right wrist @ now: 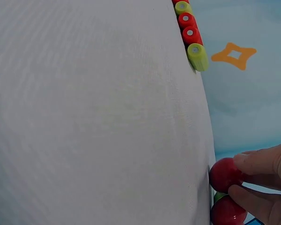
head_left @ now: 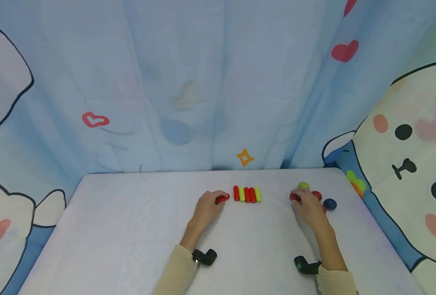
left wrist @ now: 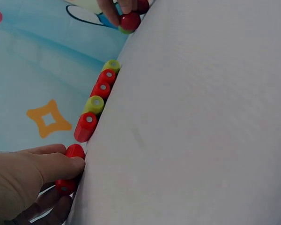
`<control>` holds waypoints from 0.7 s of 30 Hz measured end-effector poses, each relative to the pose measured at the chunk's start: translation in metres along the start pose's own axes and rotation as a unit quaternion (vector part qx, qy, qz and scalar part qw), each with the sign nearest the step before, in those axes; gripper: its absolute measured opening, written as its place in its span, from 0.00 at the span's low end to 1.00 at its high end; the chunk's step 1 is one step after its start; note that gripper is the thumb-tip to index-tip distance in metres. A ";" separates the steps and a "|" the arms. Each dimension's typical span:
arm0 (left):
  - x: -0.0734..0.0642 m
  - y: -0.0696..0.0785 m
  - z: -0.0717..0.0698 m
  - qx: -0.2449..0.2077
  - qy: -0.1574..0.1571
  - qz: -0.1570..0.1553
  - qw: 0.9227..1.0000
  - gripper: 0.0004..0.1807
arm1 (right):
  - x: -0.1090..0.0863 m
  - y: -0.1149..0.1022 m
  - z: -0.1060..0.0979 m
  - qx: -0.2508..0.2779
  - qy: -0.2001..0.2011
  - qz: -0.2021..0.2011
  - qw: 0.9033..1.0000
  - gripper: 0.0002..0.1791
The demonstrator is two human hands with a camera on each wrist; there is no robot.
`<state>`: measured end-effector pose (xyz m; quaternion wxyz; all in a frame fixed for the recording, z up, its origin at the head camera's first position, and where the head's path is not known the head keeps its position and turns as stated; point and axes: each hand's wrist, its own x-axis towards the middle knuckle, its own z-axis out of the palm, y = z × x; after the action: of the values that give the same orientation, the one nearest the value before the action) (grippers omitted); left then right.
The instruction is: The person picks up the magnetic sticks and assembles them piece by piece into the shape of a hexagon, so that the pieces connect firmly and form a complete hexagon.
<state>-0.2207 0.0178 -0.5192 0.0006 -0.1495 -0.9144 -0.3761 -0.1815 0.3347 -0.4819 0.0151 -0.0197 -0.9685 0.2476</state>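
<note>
Sticks (head_left: 247, 195) are red and lime; balls (head_left: 317, 195) red, green, navy.

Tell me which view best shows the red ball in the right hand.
The right wrist view: the red ball appears large and mostly uncovered, pinched in the right hand. The head view shows it small and partly hidden; the left wrist view, small near the top edge.

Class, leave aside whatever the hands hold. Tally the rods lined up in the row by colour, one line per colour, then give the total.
Red rods: 3
Yellow-green rods: 2
Total: 5
</note>
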 end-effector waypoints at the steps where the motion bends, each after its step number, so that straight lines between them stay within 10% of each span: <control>1: 0.000 -0.001 -0.002 -0.003 0.000 0.001 1.000 0.13 | 0.000 0.000 0.000 -0.002 0.002 -0.001 1.000 0.21; 21: -0.017 -0.012 -0.017 0.002 -0.022 0.020 1.000 0.17 | 0.001 0.002 0.008 0.012 -0.035 0.024 0.999 0.26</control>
<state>-0.2093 -0.0070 -0.5174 -0.0118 -0.1761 -0.9118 -0.3707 -0.1828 0.3327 -0.4903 -0.0246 -0.0341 -0.9647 0.2599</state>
